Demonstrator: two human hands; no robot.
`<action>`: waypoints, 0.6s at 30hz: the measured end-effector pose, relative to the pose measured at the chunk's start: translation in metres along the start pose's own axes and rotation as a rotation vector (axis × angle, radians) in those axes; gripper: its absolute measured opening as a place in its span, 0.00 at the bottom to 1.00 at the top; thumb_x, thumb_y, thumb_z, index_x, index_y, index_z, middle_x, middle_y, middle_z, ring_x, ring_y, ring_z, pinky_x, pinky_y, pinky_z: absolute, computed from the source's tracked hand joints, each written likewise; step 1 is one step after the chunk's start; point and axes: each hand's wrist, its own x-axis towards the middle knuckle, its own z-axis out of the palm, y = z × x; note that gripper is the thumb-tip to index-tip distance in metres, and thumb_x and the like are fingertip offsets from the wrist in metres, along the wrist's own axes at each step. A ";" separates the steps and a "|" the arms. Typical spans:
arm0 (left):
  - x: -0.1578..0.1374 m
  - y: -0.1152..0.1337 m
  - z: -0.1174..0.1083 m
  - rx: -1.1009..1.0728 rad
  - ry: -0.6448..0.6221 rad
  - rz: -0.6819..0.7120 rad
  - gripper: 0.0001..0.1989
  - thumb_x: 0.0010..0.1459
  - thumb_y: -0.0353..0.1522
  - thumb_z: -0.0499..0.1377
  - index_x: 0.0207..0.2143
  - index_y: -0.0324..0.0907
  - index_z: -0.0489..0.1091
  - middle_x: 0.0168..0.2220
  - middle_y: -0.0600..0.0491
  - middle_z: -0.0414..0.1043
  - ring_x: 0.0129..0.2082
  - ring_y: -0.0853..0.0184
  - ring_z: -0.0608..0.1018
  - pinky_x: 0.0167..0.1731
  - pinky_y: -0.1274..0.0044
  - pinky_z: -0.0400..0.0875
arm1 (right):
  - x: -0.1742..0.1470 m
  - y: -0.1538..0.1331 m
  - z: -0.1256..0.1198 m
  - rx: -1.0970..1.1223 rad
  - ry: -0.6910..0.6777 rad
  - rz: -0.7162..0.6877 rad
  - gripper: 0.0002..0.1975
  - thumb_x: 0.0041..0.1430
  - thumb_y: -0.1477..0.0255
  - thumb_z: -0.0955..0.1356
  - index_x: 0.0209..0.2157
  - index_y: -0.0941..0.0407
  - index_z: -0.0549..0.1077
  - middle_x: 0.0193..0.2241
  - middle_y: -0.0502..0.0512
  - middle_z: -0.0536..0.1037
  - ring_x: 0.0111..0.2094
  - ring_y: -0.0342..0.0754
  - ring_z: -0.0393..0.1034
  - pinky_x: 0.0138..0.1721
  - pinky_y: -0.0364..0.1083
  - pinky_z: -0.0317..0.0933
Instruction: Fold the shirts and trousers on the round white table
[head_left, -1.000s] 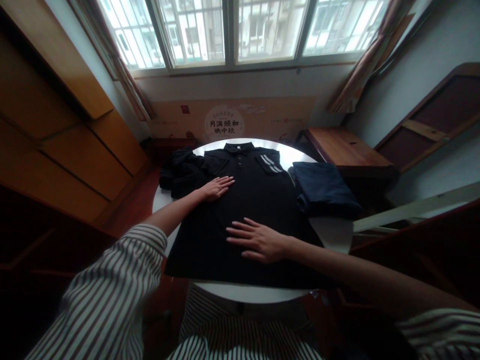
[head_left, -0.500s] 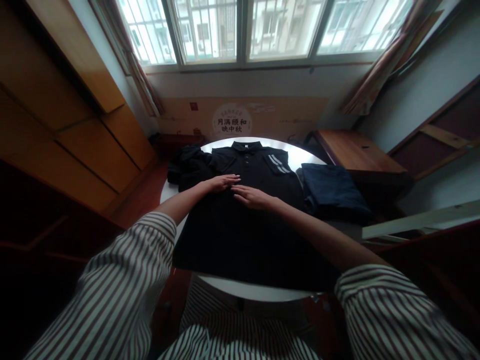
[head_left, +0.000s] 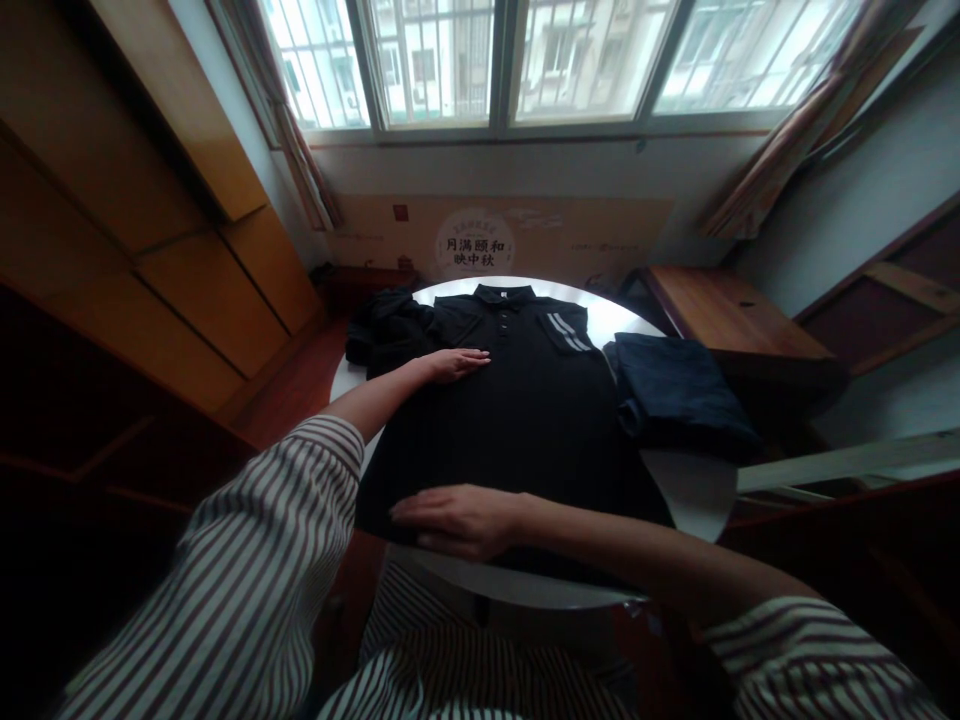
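A black polo shirt (head_left: 540, 420) lies spread face up on a white round table (head_left: 701, 490), its collar at the far side and its hem toward me. Two pale stripes mark its right sleeve. My left hand (head_left: 456, 364) rests on the shirt's chest, fingers stretched out and flat. Nearer to me, my right hand (head_left: 469, 520) is over the lower left part of the shirt near the hem, fingers extended and slightly blurred. Neither hand grips any cloth.
Folded dark blue cloth (head_left: 682, 390) lies at the table's right edge. Bunched black clothing (head_left: 390, 325) is on the far left. Beyond the table stand a wooden desk (head_left: 739, 310) on the right and wooden cabinets (head_left: 214, 290) on the left, with windows behind.
My right hand has moved from beside my left hand down toward the shirt's hem. The left hand stays on the chest. The view has shifted slightly.
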 end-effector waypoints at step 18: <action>0.003 0.018 -0.005 0.056 -0.033 -0.073 0.23 0.68 0.32 0.50 0.65 0.41 0.61 0.67 0.47 0.56 0.67 0.64 0.60 0.66 0.72 0.52 | 0.036 -0.016 0.028 -0.017 -0.011 -0.248 0.21 0.72 0.68 0.58 0.59 0.64 0.67 0.61 0.62 0.69 0.65 0.44 0.57 0.66 0.46 0.49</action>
